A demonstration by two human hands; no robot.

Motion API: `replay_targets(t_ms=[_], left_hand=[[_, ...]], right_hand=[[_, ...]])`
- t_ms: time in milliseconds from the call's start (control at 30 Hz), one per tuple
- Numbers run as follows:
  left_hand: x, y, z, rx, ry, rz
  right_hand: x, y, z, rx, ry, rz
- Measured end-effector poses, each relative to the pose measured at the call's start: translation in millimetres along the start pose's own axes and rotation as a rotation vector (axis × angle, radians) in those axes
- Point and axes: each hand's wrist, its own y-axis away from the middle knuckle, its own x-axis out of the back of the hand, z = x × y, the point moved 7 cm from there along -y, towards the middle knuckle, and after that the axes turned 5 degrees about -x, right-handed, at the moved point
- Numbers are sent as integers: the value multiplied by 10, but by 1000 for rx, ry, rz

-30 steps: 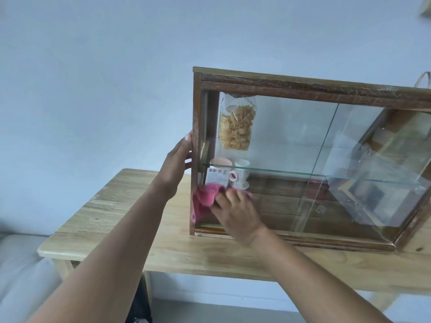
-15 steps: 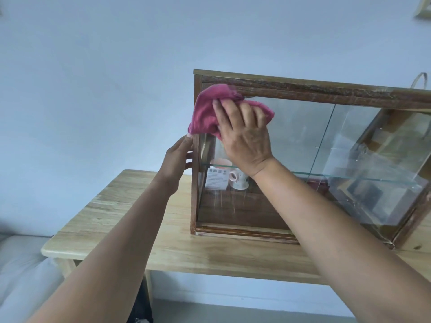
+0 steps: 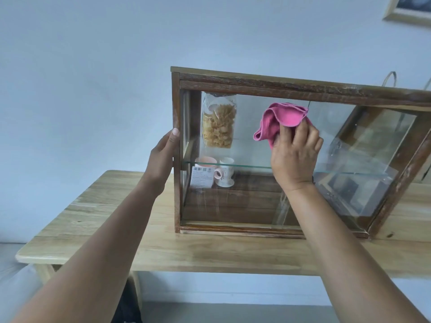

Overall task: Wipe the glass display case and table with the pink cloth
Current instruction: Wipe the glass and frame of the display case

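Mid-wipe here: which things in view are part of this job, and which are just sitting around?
In the job: pink cloth, gripped by the right hand; glass display case, held by the left hand; table.
Lying about: bag of pasta, pink cup, white mug and card inside the case; picture frame on the wall.

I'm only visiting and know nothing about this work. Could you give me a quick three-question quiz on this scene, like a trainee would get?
1. Which hand holds the pink cloth? A) left hand B) right hand C) both
2. True or false: the left hand lies flat on the table.
3. What is inside the display case, above its glass shelf?

Key: 1 B. 2 False; it holds the case's left corner post. 3 A clear bag of yellowish snacks.
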Motion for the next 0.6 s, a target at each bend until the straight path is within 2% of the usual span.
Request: replay_targets(t_ms=[100, 167, 300, 367, 500, 600], left_hand=[[16, -6, -6, 19, -5, 5], [19, -8, -8, 33, -5, 7], [8, 14, -7, 39, -2, 32], [-2, 27, 5, 40, 4, 41], [-23, 41, 22, 49, -18, 45], [-27, 49, 28, 39, -28, 45]], right_hand=[[-43, 183, -31, 58, -104, -38], [-107, 514, -92, 161, -186, -133], [-181, 1607, -148, 545, -255, -456], [-145, 1981, -129, 681, -269, -544], [-77, 1757, -149, 674, -335, -553], [-96, 1033, -174, 485, -328, -439]])
